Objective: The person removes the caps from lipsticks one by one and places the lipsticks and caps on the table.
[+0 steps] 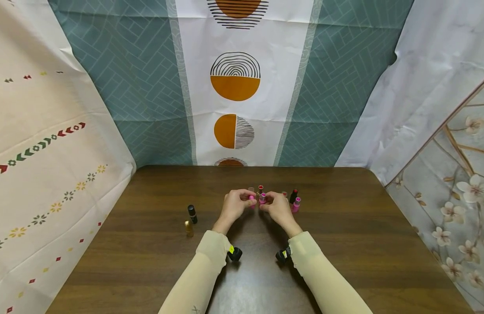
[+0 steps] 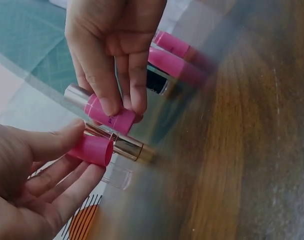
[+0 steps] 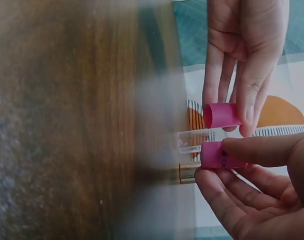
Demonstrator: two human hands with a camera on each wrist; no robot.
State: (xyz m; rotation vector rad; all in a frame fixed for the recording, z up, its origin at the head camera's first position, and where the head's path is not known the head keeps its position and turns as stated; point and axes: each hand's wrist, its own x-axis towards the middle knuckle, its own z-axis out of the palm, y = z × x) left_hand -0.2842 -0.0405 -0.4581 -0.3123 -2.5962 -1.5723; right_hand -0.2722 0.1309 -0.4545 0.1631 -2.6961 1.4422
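Note:
My left hand (image 1: 235, 204) pinches a hollow pink lipstick cap (image 2: 95, 150) between thumb and fingers, its open end facing the table. Just to its right, my right hand (image 1: 278, 207) grips a pink lipstick tube (image 2: 116, 117) by its base, the silver collar (image 2: 77, 96) pointing up. Cap and tube are side by side, a small gap apart in the right wrist view. Behind them stands a gold lipstick (image 1: 260, 188) with a red tip. A clear cap (image 2: 119, 176) stands beside the gold one, partly covered by the left hand in the head view.
Right of the right hand stand a black lipstick (image 1: 293, 197) with a red tip and another pink lipstick (image 1: 296, 205). To the left, a black cap (image 1: 192, 213) and a gold cap (image 1: 188, 228) stand on the brown wooden table (image 1: 147, 261). Patterned cloths hang around the table.

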